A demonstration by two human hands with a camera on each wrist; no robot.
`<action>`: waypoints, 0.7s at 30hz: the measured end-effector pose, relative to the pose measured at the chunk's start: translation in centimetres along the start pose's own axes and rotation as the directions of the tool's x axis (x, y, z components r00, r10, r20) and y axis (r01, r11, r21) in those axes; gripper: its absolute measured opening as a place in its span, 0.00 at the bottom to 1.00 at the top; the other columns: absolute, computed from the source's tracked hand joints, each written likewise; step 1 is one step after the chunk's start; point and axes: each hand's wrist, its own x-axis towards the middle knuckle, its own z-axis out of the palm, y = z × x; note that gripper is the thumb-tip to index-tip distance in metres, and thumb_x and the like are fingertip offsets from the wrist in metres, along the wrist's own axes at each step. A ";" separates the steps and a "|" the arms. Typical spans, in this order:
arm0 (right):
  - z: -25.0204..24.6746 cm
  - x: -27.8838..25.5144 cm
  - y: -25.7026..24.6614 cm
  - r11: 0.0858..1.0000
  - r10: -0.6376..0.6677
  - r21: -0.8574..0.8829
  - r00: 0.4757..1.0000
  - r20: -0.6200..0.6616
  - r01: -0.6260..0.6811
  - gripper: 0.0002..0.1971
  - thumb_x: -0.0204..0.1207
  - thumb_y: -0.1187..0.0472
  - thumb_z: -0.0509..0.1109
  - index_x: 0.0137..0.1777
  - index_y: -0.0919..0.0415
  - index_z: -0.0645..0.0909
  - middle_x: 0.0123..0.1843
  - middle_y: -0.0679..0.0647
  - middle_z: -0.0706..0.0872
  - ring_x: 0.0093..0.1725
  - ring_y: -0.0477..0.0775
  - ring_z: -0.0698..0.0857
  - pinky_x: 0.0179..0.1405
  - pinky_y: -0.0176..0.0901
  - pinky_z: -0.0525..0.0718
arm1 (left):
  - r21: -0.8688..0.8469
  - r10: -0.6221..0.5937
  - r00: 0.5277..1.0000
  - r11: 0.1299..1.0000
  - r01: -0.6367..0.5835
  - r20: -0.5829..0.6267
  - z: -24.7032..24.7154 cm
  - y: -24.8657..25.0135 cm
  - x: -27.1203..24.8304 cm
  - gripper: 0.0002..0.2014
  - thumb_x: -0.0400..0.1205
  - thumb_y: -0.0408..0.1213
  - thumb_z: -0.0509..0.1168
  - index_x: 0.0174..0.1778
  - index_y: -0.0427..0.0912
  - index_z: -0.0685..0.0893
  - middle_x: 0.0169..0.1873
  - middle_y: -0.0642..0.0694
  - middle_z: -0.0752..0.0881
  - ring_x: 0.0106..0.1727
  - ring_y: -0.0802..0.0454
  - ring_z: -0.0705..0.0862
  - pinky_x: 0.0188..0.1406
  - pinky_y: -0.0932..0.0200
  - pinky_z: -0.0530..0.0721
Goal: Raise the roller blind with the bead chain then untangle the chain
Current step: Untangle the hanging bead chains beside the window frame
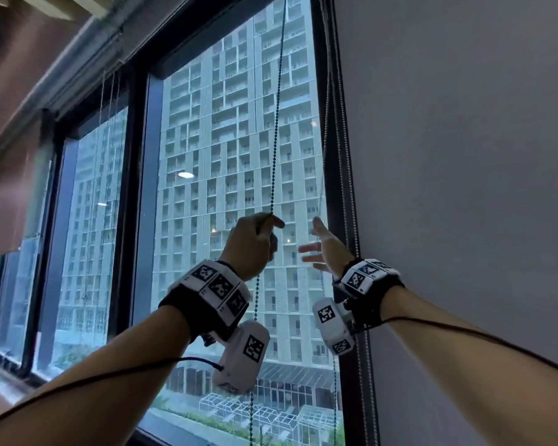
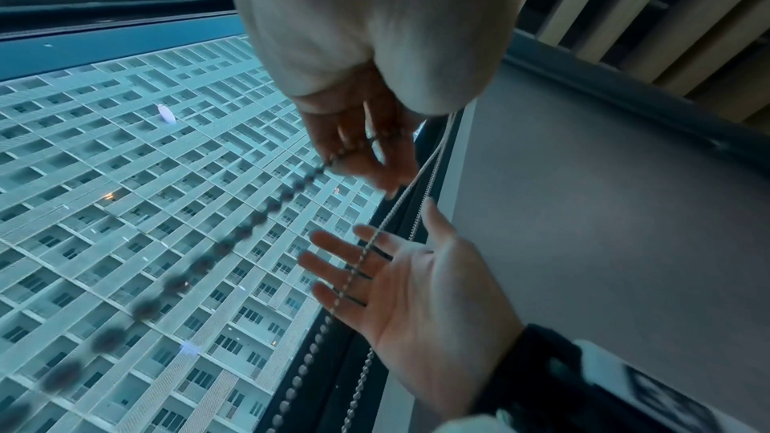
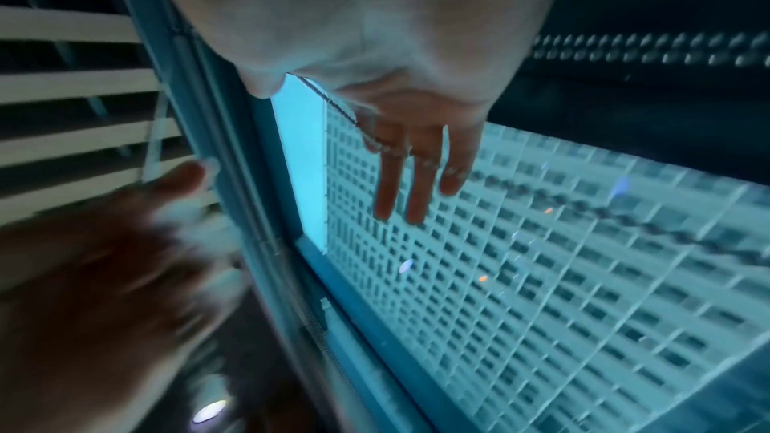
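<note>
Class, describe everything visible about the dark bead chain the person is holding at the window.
The dark bead chain is a string of small round dark beads, running taut and slightly slanted from above the frame, in front of the window glass, into the left hand, which pinches it. Below the hand it hangs on downward. The open right hand does not touch it.

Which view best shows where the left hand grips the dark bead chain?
The head view: the left hand pinches the dark bead chain, which runs taut upward and hangs below the wrist. The left wrist view shows blurred beads leaving the fingers. The right wrist view shows that hand only as a blur.
</note>
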 end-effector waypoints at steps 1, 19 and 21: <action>0.5 -0.7 -0.1 0.997 -0.006 0.076 0.999 0.052 0.002 0.34 0.81 0.32 0.43 0.77 0.55 0.66 0.61 0.66 0.86 0.61 0.66 0.85 0.68 0.60 0.76 | 0.020 0.012 0.999 1.000 -0.013 0.049 0.2 0.4 0.0 0.14 0.86 0.35 0.52 0.50 0.38 0.83 0.28 0.44 0.84 0.24 0.55 0.81 0.25 0.63 0.75; -4.3 -8.3 -4.4 0.983 -0.182 0.057 0.927 0.327 0.173 0.17 0.82 0.60 0.51 0.29 0.54 0.62 0.19 0.42 0.60 0.16 0.43 0.55 0.13 0.30 0.56 | 0.562 0.460 0.644 0.321 -0.762 0.610 1.0 6.8 0.3 0.12 0.76 0.41 0.50 0.38 0.46 0.79 0.31 0.50 0.81 0.45 0.49 0.82 0.74 0.44 0.69; -5.4 -8.4 -4.6 0.981 -0.196 0.059 0.927 0.320 0.187 0.17 0.81 0.63 0.54 0.28 0.56 0.64 0.19 0.44 0.61 0.16 0.44 0.56 0.14 0.30 0.57 | 0.616 0.427 0.671 0.281 -0.736 0.606 0.8 7.1 0.5 0.09 0.74 0.43 0.51 0.32 0.48 0.74 0.26 0.54 0.75 0.35 0.51 0.75 0.59 0.46 0.79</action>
